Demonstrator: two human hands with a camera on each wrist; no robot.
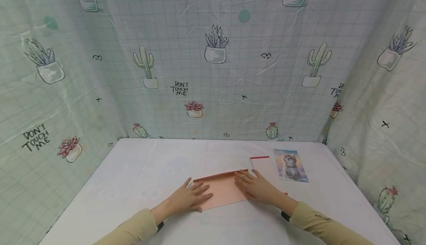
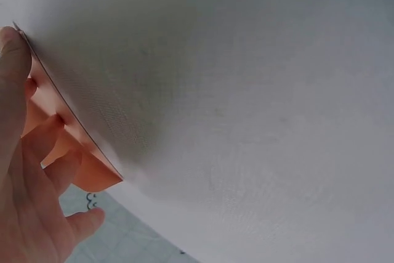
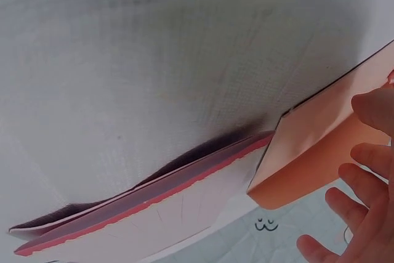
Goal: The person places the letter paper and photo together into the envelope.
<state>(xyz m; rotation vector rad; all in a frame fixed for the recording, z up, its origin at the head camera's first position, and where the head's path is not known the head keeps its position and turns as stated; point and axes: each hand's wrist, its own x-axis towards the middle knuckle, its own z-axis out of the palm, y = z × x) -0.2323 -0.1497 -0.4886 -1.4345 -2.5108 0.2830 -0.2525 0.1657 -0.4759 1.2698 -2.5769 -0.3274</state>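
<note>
A: What is lying around the hands?

B: A white table point(image 1: 133, 178) is filling the lower half of the head view, with cactus-print cloth point(image 1: 213, 71) hanging behind it and at both sides. Right of centre, a clear sleeve point(image 1: 263, 165) with a red strip is lying flat, and a cat card point(image 1: 290, 165) is lying just beside it, further right. The right hand point(image 1: 256, 187) is covering the sleeve's near part.

A: Is anything blocking the pink paper point(image 1: 221, 191)?

B: Only the two hands. The left hand point(image 1: 189, 198) is resting on its left end, the right hand on its right end.

A: Which way is the paper running?

B: Its long axis is running left to right, rising slightly toward the right of the frame. The far edge is standing up a little off the table.

A: How is it looking?

B: Salmon pink, plain, rectangular, folded; in the right wrist view one corner point(image 3: 295, 164) is showing a doubled layer overlapping the sleeve.

A: And the fingers?

B: Both hands are lying flat with fingers straight and slightly spread, pressing the paper down, at lower centre of the head view.
</note>
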